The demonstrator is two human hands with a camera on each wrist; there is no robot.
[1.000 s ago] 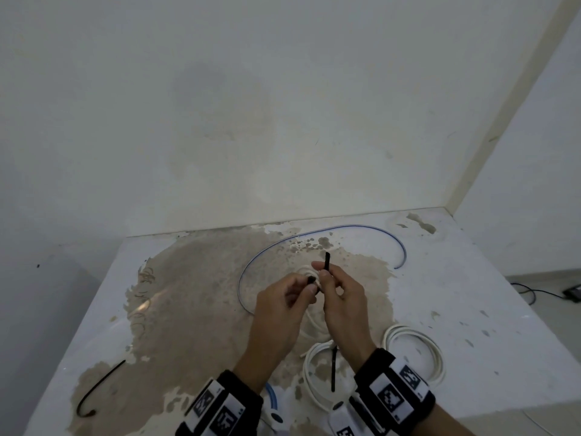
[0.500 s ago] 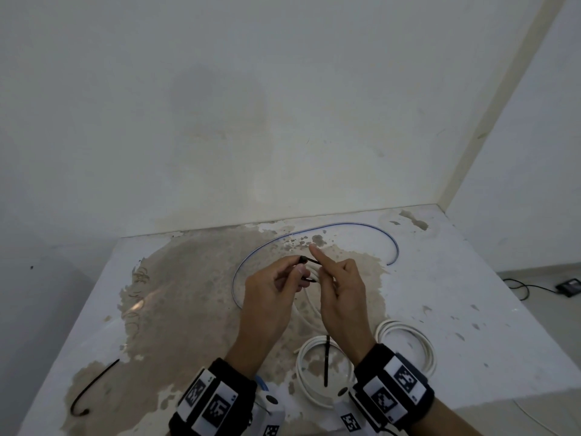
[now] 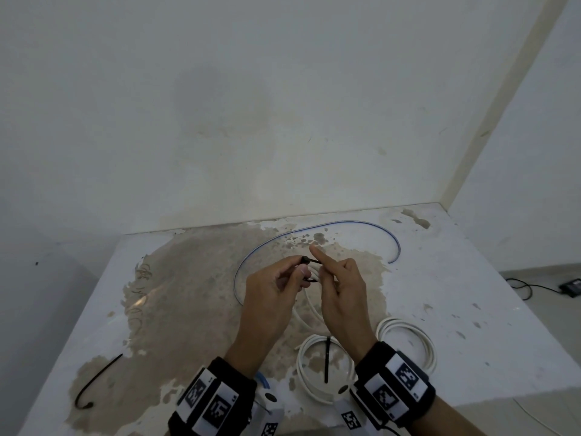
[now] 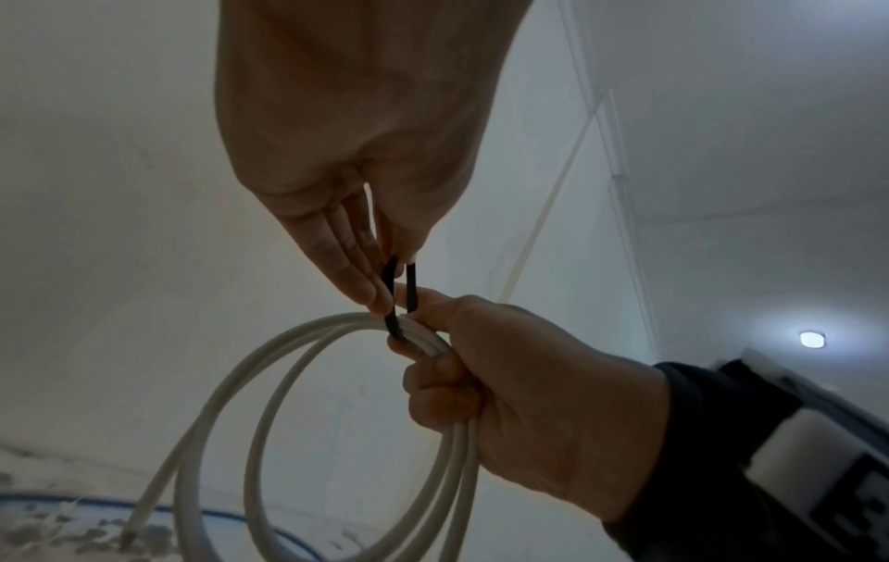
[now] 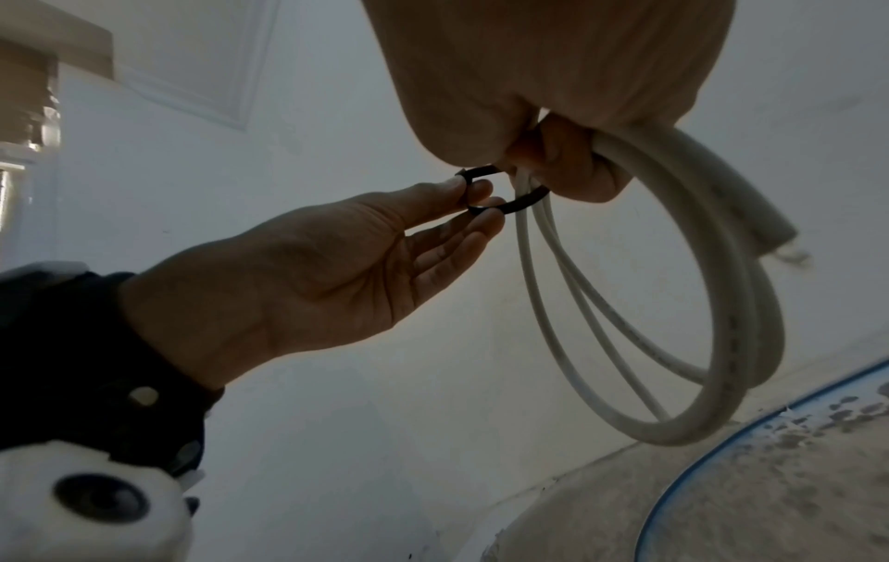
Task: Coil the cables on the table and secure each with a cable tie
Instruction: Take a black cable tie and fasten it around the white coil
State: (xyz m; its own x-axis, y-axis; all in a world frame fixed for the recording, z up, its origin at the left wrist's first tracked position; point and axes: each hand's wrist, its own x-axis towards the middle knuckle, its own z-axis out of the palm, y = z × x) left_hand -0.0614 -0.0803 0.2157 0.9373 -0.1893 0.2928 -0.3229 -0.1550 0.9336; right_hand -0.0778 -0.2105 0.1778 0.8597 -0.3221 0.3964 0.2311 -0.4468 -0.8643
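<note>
A white cable coil (image 4: 457,475) hangs above the table, gripped at its top by my right hand (image 4: 423,331). In the head view that hand (image 3: 320,265) has its index finger sticking out. A black cable tie (image 4: 397,304) is looped round the coil's strands (image 5: 750,304). My left hand (image 4: 389,289) pinches the tie's two ends just above the coil. The right wrist view shows the left hand (image 5: 481,201) holding the tie loop (image 5: 524,201) between thumb and fingertips, beside my right hand (image 5: 553,171). From the head view, only a short piece of the tie (image 3: 309,261) shows by my left hand (image 3: 298,269).
On the stained white table (image 3: 471,278) lie a white coil (image 3: 301,366) with a black tie across it, a second white coil (image 3: 427,344), a long blue cable (image 3: 345,222) and a loose black tie (image 3: 97,382) at the front left. Walls close the back and right.
The tie stood upright in my right hand a second ago. It is now bent over the coil, with my left fingers pinching its ends and my right index finger lifted.
</note>
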